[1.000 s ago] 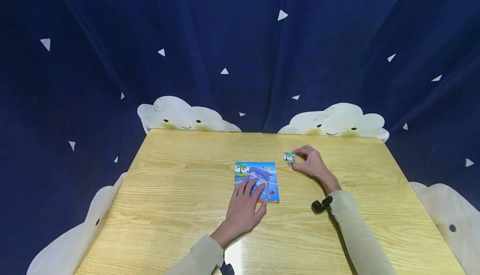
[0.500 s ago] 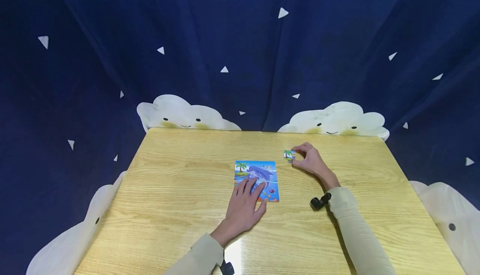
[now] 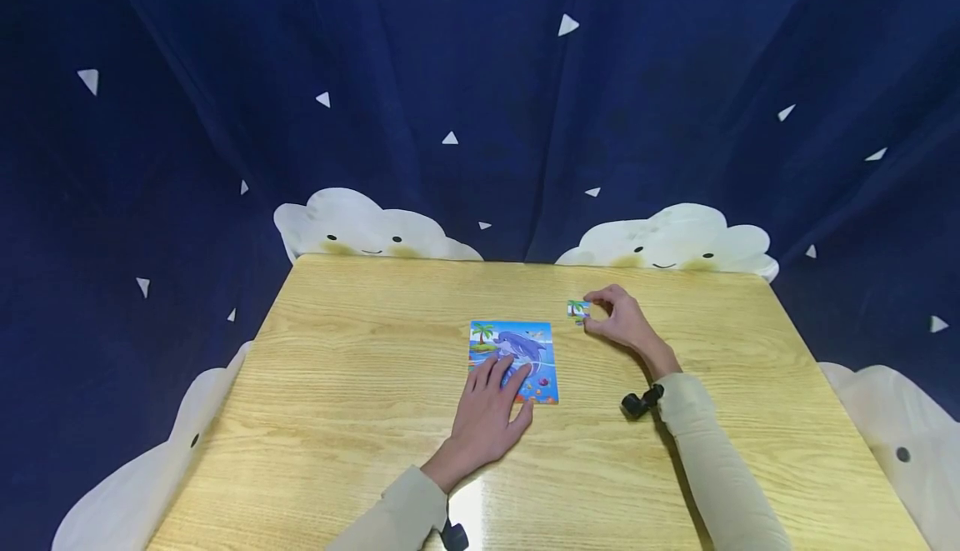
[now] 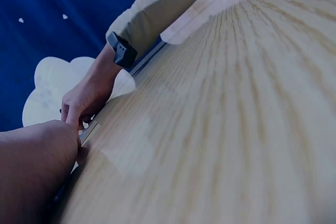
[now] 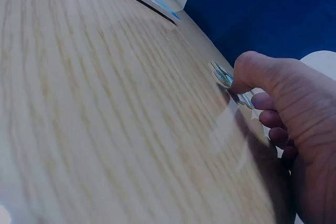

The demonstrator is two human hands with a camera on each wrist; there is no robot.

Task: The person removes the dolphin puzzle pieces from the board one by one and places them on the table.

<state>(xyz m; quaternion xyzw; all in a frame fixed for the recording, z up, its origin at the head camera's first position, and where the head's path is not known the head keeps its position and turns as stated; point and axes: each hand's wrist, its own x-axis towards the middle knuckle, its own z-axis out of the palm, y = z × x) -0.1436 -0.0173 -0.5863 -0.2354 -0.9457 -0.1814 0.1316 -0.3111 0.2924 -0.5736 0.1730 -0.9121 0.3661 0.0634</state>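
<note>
A square dolphin picture puzzle [image 3: 525, 343] lies near the middle of the table. My left hand [image 3: 483, 422] rests on its lower left part with fingers spread, covering some of the picture. Just beyond its upper right corner are small joined puzzle pieces [image 3: 577, 309] showing a palm tree. The right hand [image 3: 621, 319] pinches these pieces at their right side between thumb and fingers. In the right wrist view the thumb [image 5: 257, 72] bends over the pieces [image 5: 222, 74], which lie low at the wood surface. The left wrist view shows the puzzle only edge-on, mostly hidden behind my left hand [image 4: 39, 153].
The wooden table [image 3: 360, 351] carries the puzzle and pieces. A dark blue curtain [image 3: 495, 101] with white triangles hangs behind it. White cloud shapes [image 3: 367, 222] line the back edge and sides. Black wrist cameras [image 3: 637, 405] are strapped at the sleeves.
The right thumb and fingers have drawn slightly closer together around the palm-tree pieces. The left hand stays on the dolphin puzzle. The head view has shifted a little.
</note>
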